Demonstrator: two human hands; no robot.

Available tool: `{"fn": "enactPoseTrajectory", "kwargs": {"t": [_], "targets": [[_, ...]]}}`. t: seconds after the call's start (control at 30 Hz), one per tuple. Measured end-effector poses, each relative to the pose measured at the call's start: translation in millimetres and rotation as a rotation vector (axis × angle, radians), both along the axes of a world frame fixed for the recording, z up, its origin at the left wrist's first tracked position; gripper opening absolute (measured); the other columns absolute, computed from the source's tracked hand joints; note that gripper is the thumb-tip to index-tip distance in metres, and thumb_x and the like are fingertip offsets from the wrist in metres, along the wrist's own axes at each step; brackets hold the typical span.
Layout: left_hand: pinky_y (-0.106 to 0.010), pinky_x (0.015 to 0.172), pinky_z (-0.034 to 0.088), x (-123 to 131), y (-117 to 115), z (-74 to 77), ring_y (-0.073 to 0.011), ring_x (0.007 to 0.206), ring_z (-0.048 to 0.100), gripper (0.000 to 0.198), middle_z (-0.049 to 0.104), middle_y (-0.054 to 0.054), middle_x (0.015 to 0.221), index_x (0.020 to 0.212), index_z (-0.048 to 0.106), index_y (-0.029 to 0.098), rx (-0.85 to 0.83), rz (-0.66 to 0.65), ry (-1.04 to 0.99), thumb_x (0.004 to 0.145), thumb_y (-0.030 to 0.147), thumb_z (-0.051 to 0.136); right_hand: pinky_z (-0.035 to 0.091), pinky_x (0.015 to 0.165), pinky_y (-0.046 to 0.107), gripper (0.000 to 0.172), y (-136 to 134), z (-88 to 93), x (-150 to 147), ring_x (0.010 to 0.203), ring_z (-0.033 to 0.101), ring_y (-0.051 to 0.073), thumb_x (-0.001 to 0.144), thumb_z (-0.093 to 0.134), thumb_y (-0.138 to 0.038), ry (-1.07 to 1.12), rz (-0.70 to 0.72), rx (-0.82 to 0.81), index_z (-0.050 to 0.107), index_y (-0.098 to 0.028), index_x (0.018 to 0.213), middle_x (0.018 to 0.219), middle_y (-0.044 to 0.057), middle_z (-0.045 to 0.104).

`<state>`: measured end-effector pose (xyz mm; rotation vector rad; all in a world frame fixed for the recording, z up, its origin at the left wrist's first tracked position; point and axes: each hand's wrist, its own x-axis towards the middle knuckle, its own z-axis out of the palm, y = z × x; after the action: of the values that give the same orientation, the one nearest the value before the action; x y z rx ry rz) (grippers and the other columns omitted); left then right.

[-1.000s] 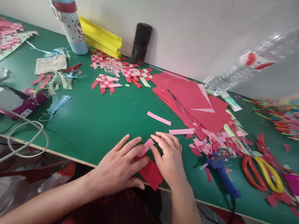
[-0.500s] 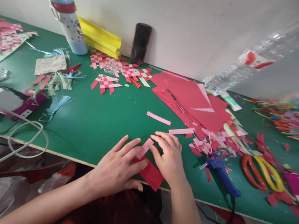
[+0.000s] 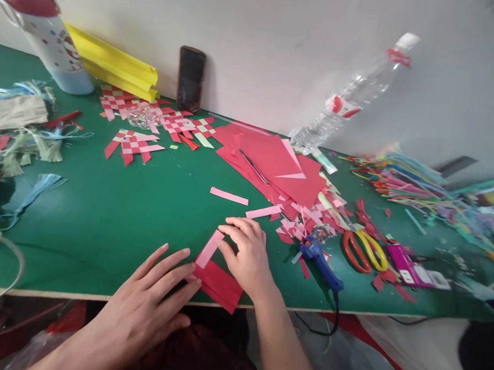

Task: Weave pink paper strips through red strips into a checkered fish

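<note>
A folded red paper lies near the table's front edge. Over its upper left corner a pink paper strip sticks out, angled away from me. My left hand is open, fingers stretched out, with the fingertips resting on the left edge of the red paper. At the strip's far end, my right hand has its thumb and forefinger closed on the pink strip, the other fingers curled above. Just beyond are two loose pink strips, one nearer the middle and one by the scraps.
Red paper sheets with a pen lie behind. A blue glue gun, scissors and paper scraps are right. Woven paper pieces, a phone, a tumbler and a plastic bottle stand or lie farther back.
The view has turned to the right. My left hand has drawn back leftward, uncovering more of the pink strip and the red paper. My right hand stays at the strip's far end.
</note>
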<state>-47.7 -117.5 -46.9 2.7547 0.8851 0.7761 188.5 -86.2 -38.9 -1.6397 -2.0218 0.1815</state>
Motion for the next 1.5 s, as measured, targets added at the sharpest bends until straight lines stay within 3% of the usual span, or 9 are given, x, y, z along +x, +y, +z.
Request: {"fn": "enactPoseTrajectory", "kwargs": {"t": [0.23, 0.47, 0.63, 0.83, 1.1, 1.5], "targets": [[-0.046, 0.124, 0.018, -13.7, -2.5, -14.5, -0.0241, 0.13, 0.052, 0.036, 0.069, 0.002, 0.121, 0.121, 0.067, 0.028, 0.012, -0.06, -0.092, 0.092, 0.048, 0.062, 0.04, 0.097, 0.043, 0.019, -1.6, 3.6, -2.6, 0.117, 0.053, 0.024, 0.086, 0.071, -0.027, 0.009, -0.016, -0.032, 0.069, -0.027, 0.105, 0.119, 0.004, 0.067], [-0.042, 0.124, 0.018, -12.2, -1.3, -11.7, -0.021, 0.126, 0.056, 0.035, 0.068, 0.003, 0.125, 0.121, 0.067, 0.03, -0.011, -0.055, -0.062, 0.1, 0.047, 0.046, 0.043, 0.097, 0.044, 0.019, -1.3, 3.8, -2.7, 0.116, 0.054, 0.024, 0.086, 0.071, -0.029, 0.031, -0.024, -0.022, 0.07, -0.027, 0.105, 0.117, 0.004, 0.069], [-0.045, 0.123, 0.021, -13.2, -0.9, -12.0, -0.0224, 0.13, 0.052, 0.032, 0.067, 0.001, 0.127, 0.128, 0.062, 0.028, 0.002, -0.066, -0.024, 0.1, 0.04, 0.05, 0.048, 0.099, 0.043, 0.019, -6.5, 11.3, 1.0, 0.113, 0.057, 0.021, 0.094, 0.058, -0.022, 0.17, 0.01, 0.152, 0.067, -0.023, 0.111, 0.113, 0.007, 0.068], [-0.044, 0.123, 0.022, -13.0, 0.9, -9.2, -0.0223, 0.133, 0.049, 0.033, 0.065, 0.001, 0.128, 0.128, 0.061, 0.026, 0.005, -0.076, 0.042, 0.097, 0.038, 0.056, 0.052, 0.091, 0.045, 0.03, -34.9, 23.3, -3.5, 0.105, 0.06, 0.022, 0.09, 0.055, -0.007, 0.172, 0.032, 0.265, 0.064, -0.024, 0.114, 0.107, 0.007, 0.068], [-0.044, 0.121, 0.028, -13.6, 0.4, -7.2, -0.0215, 0.134, 0.047, 0.031, 0.062, 0.0, 0.131, 0.127, 0.06, 0.027, 0.016, -0.057, 0.069, 0.097, 0.032, 0.057, 0.053, 0.088, 0.042, 0.031, -66.7, 12.2, -19.2, 0.104, 0.058, 0.022, 0.087, 0.058, -0.002, 0.105, 0.083, 0.189, 0.064, -0.02, 0.112, 0.104, 0.009, 0.067], [-0.048, 0.12, 0.03, -13.9, -1.2, -8.8, -0.0246, 0.134, 0.046, 0.036, 0.059, -0.002, 0.131, 0.132, 0.057, 0.031, -0.002, -0.043, 0.115, 0.096, 0.035, 0.057, 0.054, 0.086, 0.044, 0.031, -66.5, 11.1, -22.7, 0.103, 0.059, 0.023, 0.088, 0.058, -0.004, 0.103, 0.056, 0.18, 0.066, -0.022, 0.112, 0.104, 0.008, 0.068]]}}
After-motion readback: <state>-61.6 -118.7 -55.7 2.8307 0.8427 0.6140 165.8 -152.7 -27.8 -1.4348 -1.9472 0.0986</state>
